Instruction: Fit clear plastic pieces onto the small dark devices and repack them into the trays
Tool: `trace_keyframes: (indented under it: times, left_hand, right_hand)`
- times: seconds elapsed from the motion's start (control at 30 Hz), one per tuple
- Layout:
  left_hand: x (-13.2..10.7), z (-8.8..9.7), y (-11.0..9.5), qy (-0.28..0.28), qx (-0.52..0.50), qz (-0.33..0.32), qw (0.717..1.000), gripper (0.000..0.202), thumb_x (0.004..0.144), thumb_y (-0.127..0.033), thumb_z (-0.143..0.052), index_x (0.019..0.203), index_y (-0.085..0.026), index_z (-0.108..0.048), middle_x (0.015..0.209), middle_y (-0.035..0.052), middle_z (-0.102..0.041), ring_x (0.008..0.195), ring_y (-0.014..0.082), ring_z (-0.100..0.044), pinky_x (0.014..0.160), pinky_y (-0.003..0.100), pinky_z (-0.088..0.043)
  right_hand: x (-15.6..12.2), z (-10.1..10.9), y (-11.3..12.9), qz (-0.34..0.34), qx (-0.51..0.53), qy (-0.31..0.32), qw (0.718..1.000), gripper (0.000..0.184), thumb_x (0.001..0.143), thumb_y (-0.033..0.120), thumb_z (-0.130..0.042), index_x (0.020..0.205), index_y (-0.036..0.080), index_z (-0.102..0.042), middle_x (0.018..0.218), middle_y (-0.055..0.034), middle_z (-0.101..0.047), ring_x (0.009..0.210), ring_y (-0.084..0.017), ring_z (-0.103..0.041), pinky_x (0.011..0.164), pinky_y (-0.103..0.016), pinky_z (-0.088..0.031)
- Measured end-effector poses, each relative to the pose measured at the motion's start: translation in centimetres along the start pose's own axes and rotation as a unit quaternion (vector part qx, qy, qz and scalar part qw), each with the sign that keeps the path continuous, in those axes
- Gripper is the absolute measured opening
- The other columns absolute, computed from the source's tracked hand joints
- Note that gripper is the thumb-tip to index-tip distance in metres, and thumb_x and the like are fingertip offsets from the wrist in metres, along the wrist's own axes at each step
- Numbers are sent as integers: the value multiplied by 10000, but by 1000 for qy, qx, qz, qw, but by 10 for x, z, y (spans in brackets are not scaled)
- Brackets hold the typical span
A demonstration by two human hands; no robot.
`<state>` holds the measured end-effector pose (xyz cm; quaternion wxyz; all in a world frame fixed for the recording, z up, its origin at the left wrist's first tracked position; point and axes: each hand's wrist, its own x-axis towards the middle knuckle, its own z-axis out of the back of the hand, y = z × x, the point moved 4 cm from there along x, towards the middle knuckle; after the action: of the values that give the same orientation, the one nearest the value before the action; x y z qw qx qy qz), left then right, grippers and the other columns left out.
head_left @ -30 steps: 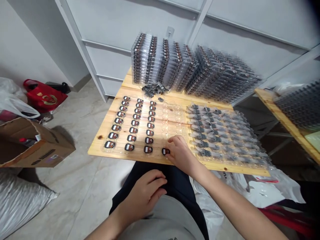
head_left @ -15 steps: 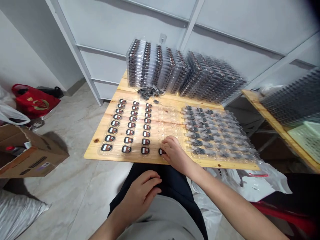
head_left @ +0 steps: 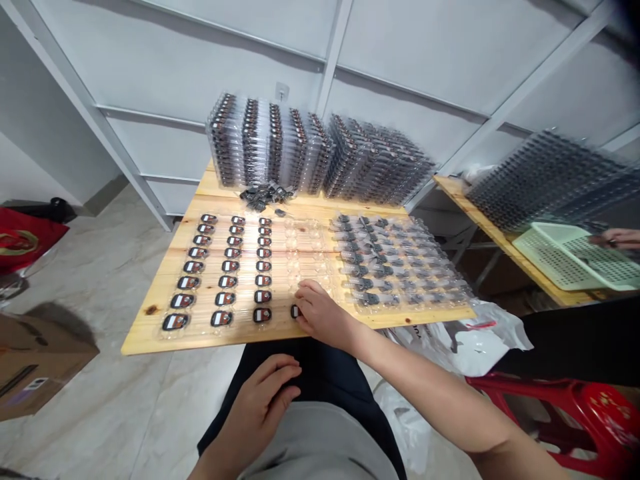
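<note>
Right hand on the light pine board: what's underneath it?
The right hand covers most of a dark oval item in clear plastic; only its left edge shows. Everything under the palm, including that stretch of light pine board, is hidden.

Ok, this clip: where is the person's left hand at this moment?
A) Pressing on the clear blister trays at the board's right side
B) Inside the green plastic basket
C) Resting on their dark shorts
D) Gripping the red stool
C. The left hand lies on the dark shorts, below the near edge of the wooden board, where the right hand is instead.
</note>
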<state>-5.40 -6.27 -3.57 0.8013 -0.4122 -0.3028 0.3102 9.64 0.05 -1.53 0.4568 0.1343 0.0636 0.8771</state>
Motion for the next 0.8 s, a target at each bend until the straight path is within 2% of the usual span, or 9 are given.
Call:
trace_keyframes:
  times: [0.2, 0.33, 0.43, 0.53, 0.63, 0.7, 0.8]
  left_hand:
    - [6, -2, 3, -3, -89, 86, 992, 208, 833, -222, -477, 1001, -204, -598, 1047, 79, -571, 986, 172, -551, 850, 297, -488]
    - [8, -7, 4, -26, -230, 157, 960, 229, 845, -275, -466, 1026, -180, -569, 1061, 90, -552, 974, 173, -552, 851, 313, -489]
    - [17, -10, 2, -103, -364, 200, 904, 305, 848, -320, -474, 1112, -171, -495, 1084, 100, -545, 984, 182, -554, 876, 353, -473]
    - [38, -10, -4, -173, -522, 192, 812, 368, 838, -377, -489, 1154, -192, -449, 1125, 97, -529, 997, 186, -550, 881, 379, -460]
    - [59, -8, -11, -195, -634, 169, 729, 348, 810, -386, -539, 1111, -222, -481, 1124, 56, -532, 974, 163, -560, 862, 349, -465]
    - [69, -7, -13, -202, -670, 170, 694, 292, 801, -352, -566, 1060, -228, -514, 1066, 25, -562, 938, 133, -572, 829, 299, -480]
    - [75, -6, -12, -218, -696, 171, 663, 262, 780, -308, -605, 1019, -224, -539, 985, 3, -594, 882, 104, -587, 774, 233, -495]
  right_hand:
    - [2, 2, -2, 30, -10, 20, 999, 72, 756, 95, -542, 717, 141, -582, 830, -91, -556, 961, -205, -451, 882, -382, -382]
    - [6, 16, -2, 21, 18, -11, 1000, 55, 740, 109, -527, 717, 128, -573, 851, -106, -551, 991, -221, -442, 848, -363, -423]
    - [10, 35, 0, 17, 59, -48, 997, 76, 739, 127, -496, 736, 129, -572, 875, -108, -547, 1004, -223, -446, 845, -351, -435]
    - [14, 54, 6, 18, 92, -49, 994, 95, 744, 141, -477, 761, 142, -571, 898, -100, -541, 1012, -216, -452, 868, -342, -428]
    - [20, 68, 13, 13, 99, -19, 995, 129, 723, 117, -477, 802, 148, -574, 892, -88, -537, 1008, -207, -459, 881, -325, -423]
    - [24, 75, 16, 10, 97, -2, 995, 154, 713, 109, -479, 827, 149, -575, 882, -83, -535, 1001, -204, -462, 886, -318, -420]
    - [30, 80, 18, 7, 91, 6, 996, 144, 714, 104, -479, 817, 143, -573, 859, -81, -532, 986, -201, -468, 895, -317, -415]
